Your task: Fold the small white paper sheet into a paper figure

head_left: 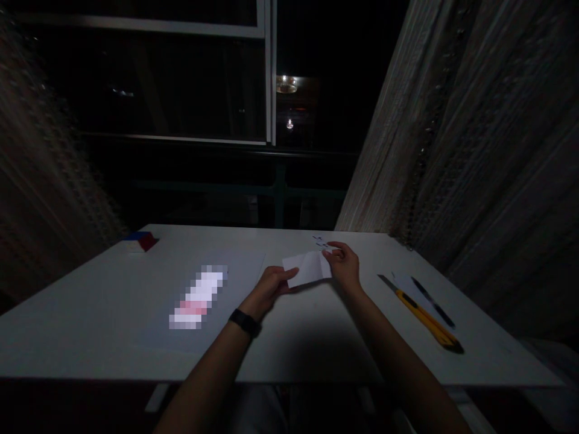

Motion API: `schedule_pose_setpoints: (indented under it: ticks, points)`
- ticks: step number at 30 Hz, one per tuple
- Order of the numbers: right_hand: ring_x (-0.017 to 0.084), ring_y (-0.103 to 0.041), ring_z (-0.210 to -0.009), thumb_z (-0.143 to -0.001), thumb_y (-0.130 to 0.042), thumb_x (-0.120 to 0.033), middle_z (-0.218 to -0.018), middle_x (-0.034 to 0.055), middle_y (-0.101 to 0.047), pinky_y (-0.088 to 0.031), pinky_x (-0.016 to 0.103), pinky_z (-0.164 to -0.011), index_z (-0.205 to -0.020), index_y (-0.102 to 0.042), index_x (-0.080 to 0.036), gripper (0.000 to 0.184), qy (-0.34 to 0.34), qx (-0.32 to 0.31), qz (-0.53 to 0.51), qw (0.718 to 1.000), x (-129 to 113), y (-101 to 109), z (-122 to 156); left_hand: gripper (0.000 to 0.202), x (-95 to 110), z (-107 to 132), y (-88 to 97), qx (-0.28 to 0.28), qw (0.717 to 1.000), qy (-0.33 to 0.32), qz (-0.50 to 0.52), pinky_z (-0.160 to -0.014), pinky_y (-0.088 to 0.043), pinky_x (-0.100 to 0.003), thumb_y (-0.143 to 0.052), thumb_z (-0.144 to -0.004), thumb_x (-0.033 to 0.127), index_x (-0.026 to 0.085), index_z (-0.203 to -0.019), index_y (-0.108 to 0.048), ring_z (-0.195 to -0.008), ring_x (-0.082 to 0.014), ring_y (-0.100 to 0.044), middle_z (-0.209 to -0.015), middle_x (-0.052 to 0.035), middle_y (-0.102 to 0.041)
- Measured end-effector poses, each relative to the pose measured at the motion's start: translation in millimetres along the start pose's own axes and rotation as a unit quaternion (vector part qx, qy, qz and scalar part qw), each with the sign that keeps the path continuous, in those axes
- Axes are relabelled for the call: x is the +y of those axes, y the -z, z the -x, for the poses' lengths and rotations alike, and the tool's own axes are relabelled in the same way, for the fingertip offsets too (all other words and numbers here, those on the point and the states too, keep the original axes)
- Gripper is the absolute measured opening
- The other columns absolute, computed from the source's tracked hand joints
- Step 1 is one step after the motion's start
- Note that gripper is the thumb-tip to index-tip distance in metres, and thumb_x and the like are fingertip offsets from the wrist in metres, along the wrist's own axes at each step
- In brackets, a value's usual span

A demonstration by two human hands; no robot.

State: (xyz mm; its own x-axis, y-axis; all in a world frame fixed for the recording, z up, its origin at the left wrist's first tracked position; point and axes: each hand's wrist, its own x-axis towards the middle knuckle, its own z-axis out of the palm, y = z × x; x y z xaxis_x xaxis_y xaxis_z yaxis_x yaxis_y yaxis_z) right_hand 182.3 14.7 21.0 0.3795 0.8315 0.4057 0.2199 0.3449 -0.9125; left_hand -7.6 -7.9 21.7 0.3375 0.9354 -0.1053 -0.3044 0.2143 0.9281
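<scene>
Between my two hands, above the white table [298,337], is a small white sheet of paper [308,269] with a crease near its right side. My left hand [274,283], below a dark wristband [245,322], pinches the paper's left end with the thumb on top. At the right end, my right hand [344,265] grips the edge between thumb and fingers, its index finger bent above. Just beyond the right hand, small paper pieces with blue marks [322,245] lie on the table, partly hidden by the fingers and the sheet.
A yellow utility knife [425,319] with its blade out lies at the right, beside a dark pen [433,301]. On the left, a pixelated bright screen [199,298] rests on a pale sheet [244,283]. A colored cube [139,242] sits at the far left, near curtains.
</scene>
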Motion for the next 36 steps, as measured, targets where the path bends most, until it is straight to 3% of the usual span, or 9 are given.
schedule_pose_setpoints:
  ticks: [4,8,11,16,21,25,31,33,36]
  points:
    - [0.011,-0.049,-0.052,-0.061,-0.067,-0.039,-0.062,-0.0019,-0.054,-0.038,0.023,-0.050,-0.091,-0.060,-0.016,0.039,0.008,0.002,-0.008,1.000,-2,0,0,0.025,1,4,-0.7,-0.061,0.996,0.037,-0.053,-0.059,-0.049,-0.025,-0.077,-0.054,0.027,0.008,-0.067,-0.067,-0.061,-0.0148,-0.061,-0.068,-0.0100,-0.066]
    - [0.013,-0.053,-0.057,-0.062,-0.066,-0.038,-0.066,-0.0008,-0.057,-0.041,0.024,-0.054,-0.092,-0.059,-0.017,0.037,0.021,0.013,-0.019,1.000,-5,0,1,0.022,0,5,0.1,-0.070,0.992,0.039,-0.100,-0.055,-0.047,-0.025,-0.079,-0.051,0.023,0.008,-0.061,-0.067,-0.055,-0.0145,-0.059,-0.059,-0.0079,-0.064]
    - [0.014,-0.056,-0.060,-0.063,-0.066,-0.036,-0.067,0.0000,-0.058,-0.043,0.025,-0.056,-0.093,-0.060,-0.018,0.036,0.025,-0.004,-0.005,1.000,-8,0,1,0.028,-3,2,0.7,-0.075,0.992,0.027,-0.094,-0.058,-0.048,-0.026,-0.080,-0.050,0.023,0.008,-0.071,-0.068,-0.061,-0.0166,-0.061,-0.066,-0.0097,-0.067]
    - [0.016,-0.060,-0.067,-0.066,-0.063,-0.031,-0.071,0.0004,-0.063,-0.046,0.028,-0.065,-0.092,-0.063,-0.021,0.028,0.065,-0.117,0.065,0.989,-13,-1,10,0.044,-8,-5,-0.2,-0.001,0.999,-0.036,-0.036,-0.064,-0.048,-0.026,-0.078,-0.054,0.028,0.012,-0.093,-0.066,-0.071,-0.0158,-0.063,-0.089,-0.0125,-0.068]
    - [0.017,-0.063,-0.074,-0.072,-0.056,-0.025,-0.074,-0.0002,-0.067,-0.047,0.032,-0.075,-0.093,-0.064,-0.024,0.022,0.100,-0.196,0.087,0.972,-18,-9,25,0.039,-11,-4,-0.8,0.007,0.997,-0.028,-0.068,-0.056,-0.047,-0.025,-0.079,-0.052,0.031,0.009,-0.080,-0.066,-0.058,-0.0134,-0.060,-0.068,-0.0084,-0.066]
    - [0.017,-0.063,-0.075,-0.071,-0.059,-0.026,-0.078,0.0009,-0.067,-0.047,0.032,-0.076,-0.093,-0.064,-0.024,0.023,0.104,-0.185,0.086,0.973,-19,-14,29,0.036,-13,-3,-1.3,0.003,0.997,-0.018,-0.080,-0.051,-0.045,-0.023,-0.081,-0.048,0.028,0.009,-0.074,-0.065,-0.052,-0.0122,-0.057,-0.061,-0.0058,-0.064]
    - [0.018,-0.062,-0.069,-0.057,-0.072,-0.033,-0.082,0.0042,-0.067,-0.050,0.029,-0.061,-0.101,-0.060,-0.020,0.047,0.004,-0.155,0.002,0.988,-13,-10,18,0.039,-14,-9,3.2,0.038,0.998,-0.042,-0.040,-0.054,-0.045,-0.024,-0.079,-0.052,0.029,0.009,-0.082,-0.065,-0.059,-0.0149,-0.061,-0.073,-0.0109,-0.068]
    - [0.018,-0.060,-0.055,-0.055,-0.073,-0.039,-0.064,0.0041,-0.065,-0.048,0.028,-0.050,-0.082,-0.064,-0.015,0.038,-0.086,-0.197,-0.038,0.976,-9,-8,14,0.040,-14,-11,5.3,0.053,0.996,-0.059,-0.028,-0.058,-0.046,-0.025,-0.078,-0.054,0.030,0.008,-0.085,-0.065,-0.064,-0.0162,-0.062,-0.078,-0.0121,-0.068]
    - [0.016,-0.057,-0.048,-0.049,-0.076,-0.043,-0.053,0.0029,-0.061,-0.047,0.028,-0.045,-0.062,-0.060,-0.013,0.036,-0.154,-0.197,-0.099,0.963,-6,-8,11,0.042,-14,-13,6.9,0.076,0.994,-0.075,-0.024,-0.059,-0.046,-0.025,-0.078,-0.053,0.031,0.008,-0.085,-0.065,-0.065,-0.0166,-0.062,-0.079,-0.0126,-0.069]
